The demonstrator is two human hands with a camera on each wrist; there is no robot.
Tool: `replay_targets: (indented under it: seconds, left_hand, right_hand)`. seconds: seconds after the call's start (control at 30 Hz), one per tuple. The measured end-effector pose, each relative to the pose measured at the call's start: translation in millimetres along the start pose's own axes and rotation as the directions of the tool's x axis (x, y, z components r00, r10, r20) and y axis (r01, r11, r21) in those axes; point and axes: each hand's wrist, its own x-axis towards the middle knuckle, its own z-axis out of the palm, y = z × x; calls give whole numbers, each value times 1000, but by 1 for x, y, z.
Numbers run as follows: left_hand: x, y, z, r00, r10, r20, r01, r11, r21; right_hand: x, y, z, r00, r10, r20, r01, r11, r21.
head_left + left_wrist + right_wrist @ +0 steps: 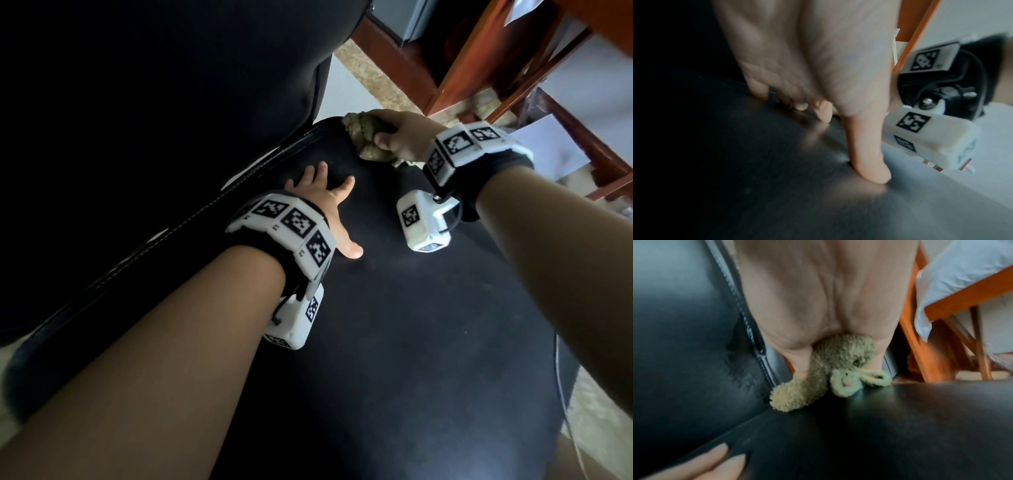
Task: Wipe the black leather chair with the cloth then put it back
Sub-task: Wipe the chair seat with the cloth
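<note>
The black leather chair fills the head view, its seat [394, 325] below and its backrest [154, 85] upper left. My right hand [397, 137] grips a bunched, fuzzy olive-green cloth [363, 137] and holds it against the seat's far corner, where seat meets backrest. In the right wrist view the cloth [818, 378] bulges from under my palm onto the seat [900, 426]. My left hand [329, 209] lies flat with spread fingers on the seat beside the backrest seam. The left wrist view shows its fingertips [875, 175] pressing into the leather [777, 194].
Reddish wooden furniture legs [479, 58] stand on the pale floor [346, 89] beyond the chair's far right side. White sheets or fabric [962, 272] hang over the wooden frame to the right. A thin cable [561, 387] runs down along the seat's right edge.
</note>
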Motion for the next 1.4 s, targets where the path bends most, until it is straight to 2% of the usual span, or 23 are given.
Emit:
replay_targets:
  seconds: [0.13, 0.27, 0.53, 0.83, 0.93, 1.03, 1.13, 1.23, 1.4]
  left_hand:
    - [-1, 2, -1, 1000, -13, -1, 13, 1000, 15]
    - [1, 2, 0, 1000, -19, 8, 19, 999, 28]
    - [6, 2, 1, 1000, -4, 10, 3, 998, 63]
    - [12, 4, 10, 995, 69, -73, -63, 995, 74]
    - [9, 5, 13, 991, 101, -92, -96, 993, 66]
    - [1, 5, 14, 987, 80, -136, -74, 996, 49]
    - [-12, -2, 15, 981, 78, -180, -75, 997, 20]
    - [-27, -16, 15, 981, 81, -175, -83, 997, -6]
    - [-42, -35, 22, 991, 21, -130, -30, 997, -68]
  right_hand:
    - [15, -24, -2, 997, -69, 32, 71, 994, -81]
    - [28, -35, -1, 996, -76, 47, 81, 991, -103]
    - [22, -15, 1, 999, -53, -5, 52, 991, -127]
    - [-24, 45, 0, 994, 87, -58, -87, 996, 13]
    - [-34, 60, 7, 991, 119, -68, -122, 992, -44]
    - [-36, 68, 17, 981, 174, -87, -183, 976, -118]
    - [-41, 73, 22, 967, 224, -124, -236, 968, -88]
    - [-51, 78, 21, 954, 272, -129, -278, 960, -35]
    - [-68, 72, 23, 919, 355, -170, -355, 934, 33]
